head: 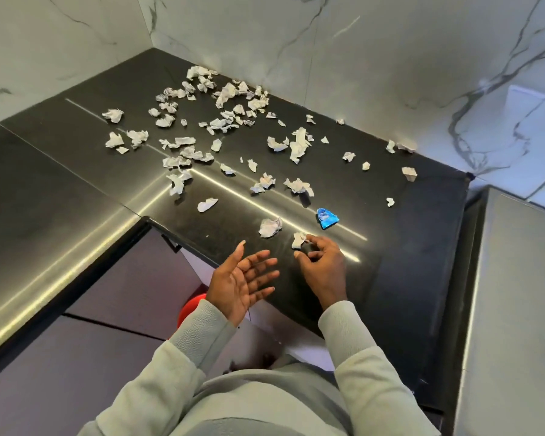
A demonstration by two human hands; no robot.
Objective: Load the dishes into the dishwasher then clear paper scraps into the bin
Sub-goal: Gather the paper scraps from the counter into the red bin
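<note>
Several crumpled white paper scraps (224,121) lie scattered over the black L-shaped countertop (390,247), thickest toward the back corner. A blue scrap (326,218) lies among the nearer ones. My right hand (323,262) is at the counter's front, its fingertips pinching a small white scrap (298,240). Another white scrap (269,227) lies just left of it. My left hand (241,283) is held palm up with fingers spread at the counter's edge, holding nothing.
Marble-patterned walls (359,58) close off the back and right of the counter. A red object (191,306) shows below the counter edge, behind my left wrist. Grey cabinet fronts (107,294) are below on the left. A pale surface (516,309) stands at the right.
</note>
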